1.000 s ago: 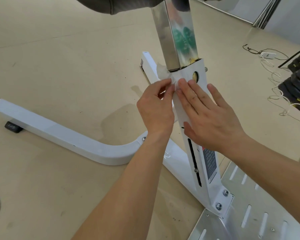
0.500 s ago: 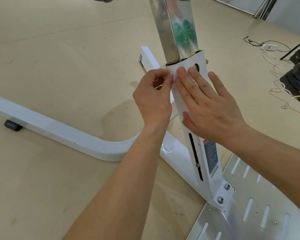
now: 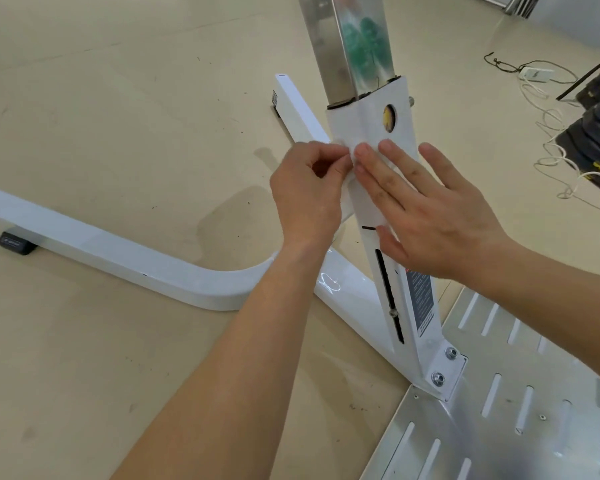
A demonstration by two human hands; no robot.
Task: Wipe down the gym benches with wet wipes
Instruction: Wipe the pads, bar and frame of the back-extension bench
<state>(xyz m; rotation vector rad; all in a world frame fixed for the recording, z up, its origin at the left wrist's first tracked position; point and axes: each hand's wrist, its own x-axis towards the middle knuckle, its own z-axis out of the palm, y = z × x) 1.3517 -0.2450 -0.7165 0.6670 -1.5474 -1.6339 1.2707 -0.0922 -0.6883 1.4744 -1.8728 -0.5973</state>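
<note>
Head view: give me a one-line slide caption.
Left hand pinches and right hand presses a wet wipe against the bench's white upright post.

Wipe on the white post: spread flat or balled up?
Spread flat. The wipe lies as a thin sheet on the white post, right hand pressing it with straight fingers, left hand pinching its edge.

L hand [image 3: 309, 197] curled, R hand [image 3: 433, 220] flat

Dark label [image 3: 420, 299] on white upright [image 3: 371, 209]: print seemingly too small, unreadable.
</note>
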